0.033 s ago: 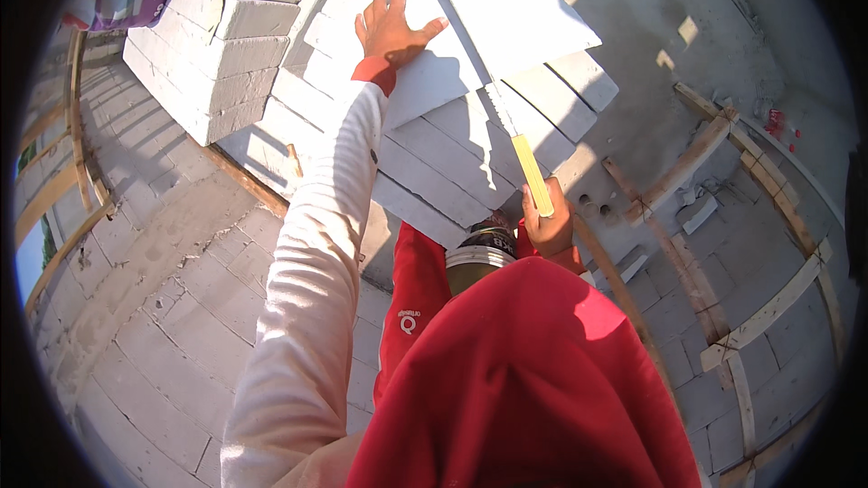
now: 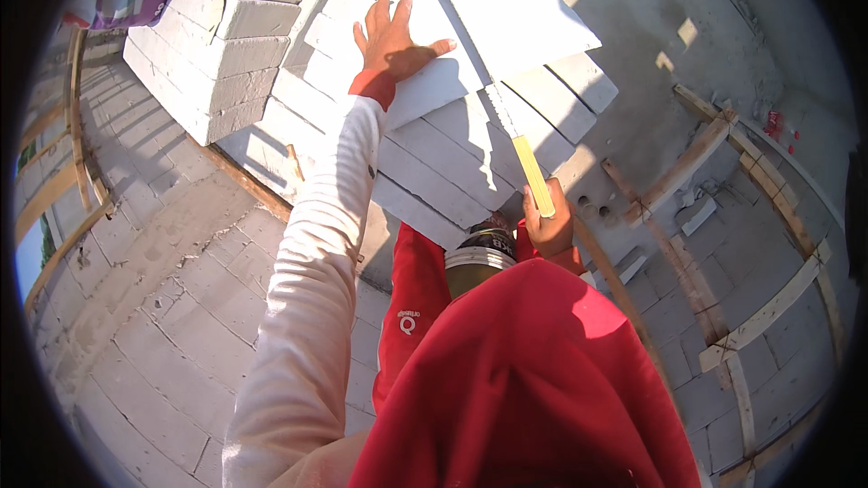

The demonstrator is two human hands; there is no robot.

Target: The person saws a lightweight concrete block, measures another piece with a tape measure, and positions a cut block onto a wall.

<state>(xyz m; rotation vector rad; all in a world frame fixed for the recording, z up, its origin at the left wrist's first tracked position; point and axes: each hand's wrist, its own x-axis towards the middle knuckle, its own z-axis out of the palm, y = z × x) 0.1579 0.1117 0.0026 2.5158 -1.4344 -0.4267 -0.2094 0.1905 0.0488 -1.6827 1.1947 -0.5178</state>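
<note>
A sunlit building site, shown by stacked pale blocks (image 2: 249,65), rough timber (image 2: 768,314), a dusty grey floor (image 2: 646,59) and a saw (image 2: 532,173).

My saw (image 2: 503,112), yellow-handled with a thin toothed blade, slants forward from my right hand (image 2: 551,224), passing just right of my left hand (image 2: 395,47). The blade crosses a flat white block (image 2: 523,20), sunlit, lying beneath my spread left fingers.

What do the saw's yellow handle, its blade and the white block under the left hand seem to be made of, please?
Yellow handle: perhaps plastic or painted wood, smooth-looking, with even colour and lengthwise lines. Blade: likely metal, given its thin, toothed shape; finish unclear. White block: possibly aerated concrete, matt, with flat pale faces.
</note>
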